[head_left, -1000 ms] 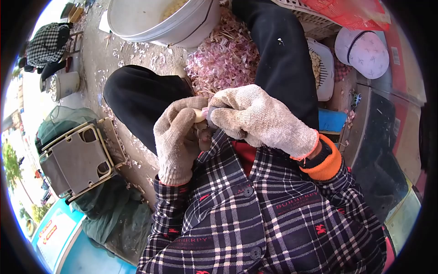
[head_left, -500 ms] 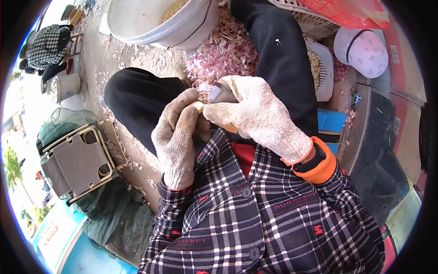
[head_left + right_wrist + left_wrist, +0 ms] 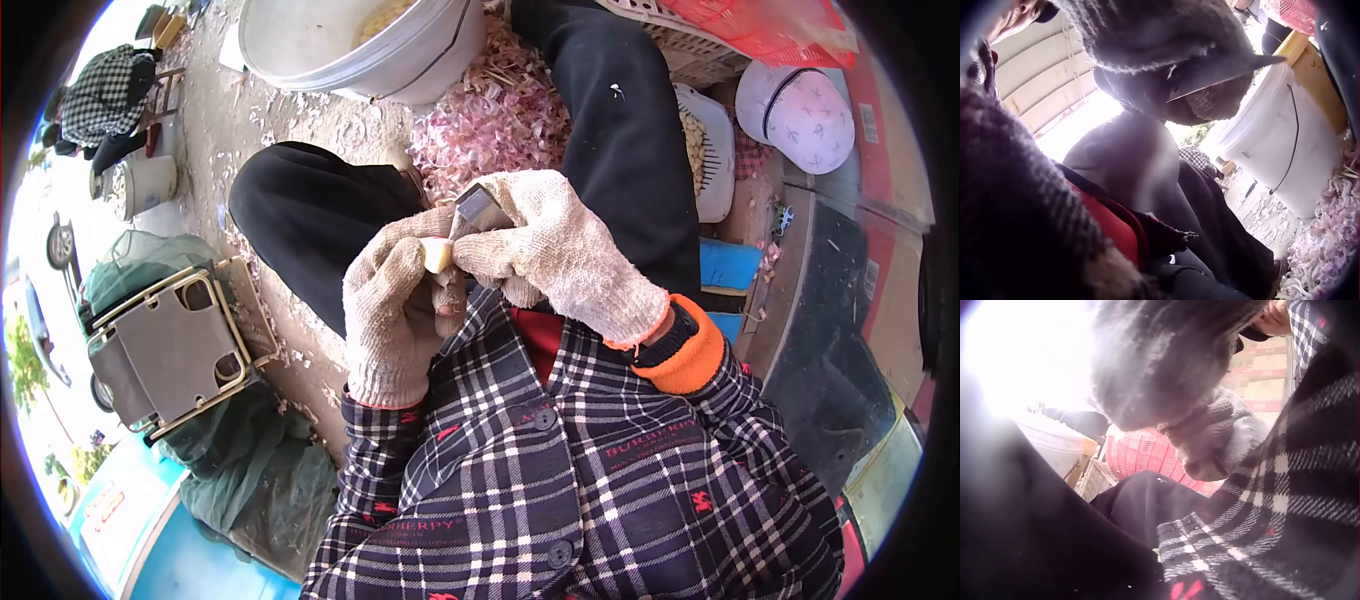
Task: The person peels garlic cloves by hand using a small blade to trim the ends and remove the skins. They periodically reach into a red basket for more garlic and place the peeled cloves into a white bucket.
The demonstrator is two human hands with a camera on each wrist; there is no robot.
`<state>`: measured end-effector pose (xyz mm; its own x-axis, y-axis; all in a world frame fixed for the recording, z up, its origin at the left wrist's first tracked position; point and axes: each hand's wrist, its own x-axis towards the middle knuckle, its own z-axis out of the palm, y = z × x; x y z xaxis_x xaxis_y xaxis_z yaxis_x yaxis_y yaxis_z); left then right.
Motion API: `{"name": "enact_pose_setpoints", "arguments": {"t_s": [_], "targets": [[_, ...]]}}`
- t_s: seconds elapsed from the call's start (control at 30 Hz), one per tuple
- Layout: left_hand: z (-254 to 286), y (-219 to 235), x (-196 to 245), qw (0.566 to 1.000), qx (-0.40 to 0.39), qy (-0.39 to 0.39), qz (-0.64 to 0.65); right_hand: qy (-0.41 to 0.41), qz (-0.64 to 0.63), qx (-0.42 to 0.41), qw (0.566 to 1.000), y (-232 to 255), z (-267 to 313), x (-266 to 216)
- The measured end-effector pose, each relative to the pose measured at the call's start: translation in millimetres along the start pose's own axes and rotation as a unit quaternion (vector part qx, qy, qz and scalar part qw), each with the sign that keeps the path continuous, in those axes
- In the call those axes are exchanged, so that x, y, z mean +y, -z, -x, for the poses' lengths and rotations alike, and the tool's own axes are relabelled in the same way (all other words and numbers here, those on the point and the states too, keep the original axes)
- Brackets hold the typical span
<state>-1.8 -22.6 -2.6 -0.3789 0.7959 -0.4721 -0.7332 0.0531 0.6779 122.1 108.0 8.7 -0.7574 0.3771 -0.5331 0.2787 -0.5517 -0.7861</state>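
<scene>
In the head view a pale peeled clove (image 3: 436,254) is pinched between the thumb and fingers of my gloved left hand (image 3: 388,310). My gloved right hand (image 3: 575,250) grips a short, wide metal blade (image 3: 480,208), its thumb tip beside the clove. The two hands meet above my lap. In the right wrist view the blade (image 3: 1229,76) juts from the glove (image 3: 1154,37), pointing right. Both gloves show in the left wrist view, the nearer one (image 3: 1160,362) blurred; the clove cannot be made out there.
Pink-white skins (image 3: 490,135) are heaped between my legs, near a white bucket (image 3: 420,60). A white basket of cloves (image 3: 712,150) stands beyond my right leg. A folded chair (image 3: 170,350) is at left; another person (image 3: 105,100) sits at far left.
The blade has tilted upward, its flat face now showing above the clove. More of the clove is in sight between my left fingers, and the hands remain close together.
</scene>
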Motion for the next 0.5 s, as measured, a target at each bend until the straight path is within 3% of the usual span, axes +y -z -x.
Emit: {"name": "enact_pose_setpoints", "arguments": {"t_s": [0.1, 0.17, 0.23, 0.3, 0.4, 0.43, 0.5], "targets": [[-4, 2, -5, 0.995, -0.018, 0.034, 0.091, -0.022, -0.037, 0.016, 0.999, 2, -1, 3], [-7, -2, -4, 0.998, -0.049, 0.008, 0.047, -0.033, -0.052, 0.022, 0.998, 2, -2, 4], [-4, -8, -2, 0.998, 0.035, 0.007, -0.06, -0.034, -0.025, 0.043, 0.998, 1, -3, 6], [-2, -14, -3, 0.995, 0.05, 0.004, -0.086, -0.025, 0.033, 0.063, 0.997, 0, -2, 6], [-1, -18, -4, 0.967, 0.081, -0.01, -0.243, 0.019, 0.066, 0.054, 0.996, -1, -6, 12], [-2, -16, -3, 0.967, 0.08, -0.011, -0.243, -0.009, 0.026, 0.038, 0.999, -2, -3, 6], [-3, -8, 0, 0.994, 0.058, 0.055, -0.075, -0.039, -0.016, 0.025, 0.999, -1, 0, 3]]}}
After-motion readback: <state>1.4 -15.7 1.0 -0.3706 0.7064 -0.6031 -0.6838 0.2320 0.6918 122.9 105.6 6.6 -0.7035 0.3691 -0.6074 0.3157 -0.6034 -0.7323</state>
